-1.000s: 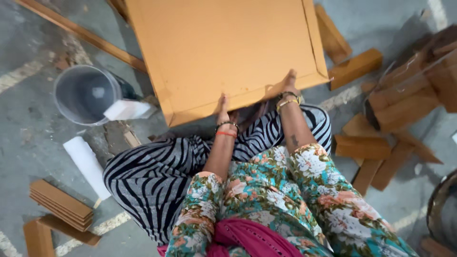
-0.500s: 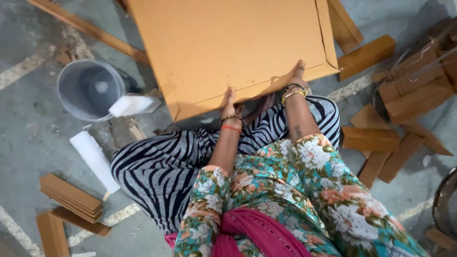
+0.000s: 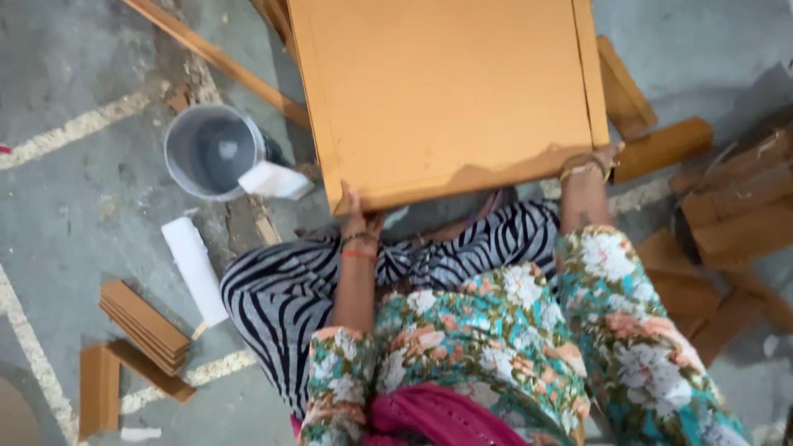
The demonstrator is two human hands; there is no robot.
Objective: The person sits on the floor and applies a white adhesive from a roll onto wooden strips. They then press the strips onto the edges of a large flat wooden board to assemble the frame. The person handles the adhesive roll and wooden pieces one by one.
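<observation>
Left hand [image 3: 357, 216] and right hand [image 3: 596, 158] each grip the near edge of the board [image 3: 446, 91], a bucket [image 3: 213, 150] left of the left hand.

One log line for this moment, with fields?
left hand: grips board near edge | right hand: grips board corner | bucket: left of board

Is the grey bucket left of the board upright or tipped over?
Upright: the grey bucket shows its round open mouth to the camera, standing on the floor. A white piece rests at its rim. Contents unclear.
</observation>
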